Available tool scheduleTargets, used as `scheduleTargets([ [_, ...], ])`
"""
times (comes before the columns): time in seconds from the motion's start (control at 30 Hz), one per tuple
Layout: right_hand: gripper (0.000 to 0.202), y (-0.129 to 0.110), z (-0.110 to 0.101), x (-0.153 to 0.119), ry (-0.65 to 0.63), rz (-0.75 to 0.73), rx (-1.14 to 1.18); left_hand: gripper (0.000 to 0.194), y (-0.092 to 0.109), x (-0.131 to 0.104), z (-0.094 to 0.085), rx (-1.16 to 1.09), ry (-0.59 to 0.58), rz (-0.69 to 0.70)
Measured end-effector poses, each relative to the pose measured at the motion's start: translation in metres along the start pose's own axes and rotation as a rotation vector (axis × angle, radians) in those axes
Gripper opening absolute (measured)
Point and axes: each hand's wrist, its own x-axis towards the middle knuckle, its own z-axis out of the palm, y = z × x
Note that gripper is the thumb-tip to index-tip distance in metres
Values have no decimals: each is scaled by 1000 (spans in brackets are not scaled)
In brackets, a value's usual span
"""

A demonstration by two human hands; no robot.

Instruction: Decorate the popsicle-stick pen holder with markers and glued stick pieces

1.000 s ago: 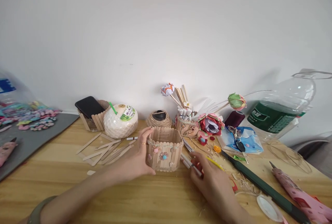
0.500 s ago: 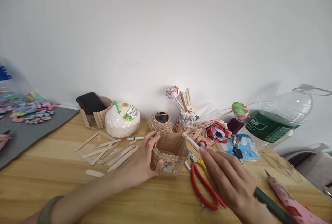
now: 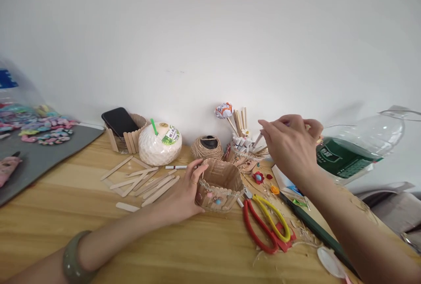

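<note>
Gripped by the left hand (image 3: 186, 193) at lower centre is an open, pale-wood craft-stick box (image 3: 226, 203) trimmed with pink and blue ornaments (image 3: 218, 201). A white marker (image 3: 258, 139) is pinched by the right hand (image 3: 292, 148). At right, 怡寶 is printed on a clear plastic bottle's green label (image 3: 340, 159).

- One head-worn camera is looking forward and down.
- It is facing the wall (image 3: 210, 34) across the tabletop (image 3: 184, 257).
- It is viewing the left hand (image 3: 184, 193) and right hand (image 3: 292, 144) from close behind.
</note>
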Motion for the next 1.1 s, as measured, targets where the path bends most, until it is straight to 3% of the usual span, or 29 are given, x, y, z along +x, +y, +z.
scheduleTargets([
  [0.47,28,3,14,7,-64,-141,-186,113,-4,-3,0,-30,5,3],
  [0.63,28,2,7,8,-27,-190,-186,117,-5,-3,0,-9,-3,4],
  [0.73,28,-7,-4,14,14,-318,-116,115,-4,-3,-1,-3,-4,14],
  [0.8,25,-16,-9,20,-89,-475,-32,114,-2,-2,-1,0,1,31],
  [0.9,20,-25,-6,29,-364,-628,59,113,0,-2,-2,5,16,47],
  [0.97,18,-24,2,33,-463,-636,56,112,2,-1,-3,3,13,34],
  [1.1,19,-10,18,33,-537,-600,16,112,4,0,-5,-7,-22,2],
])
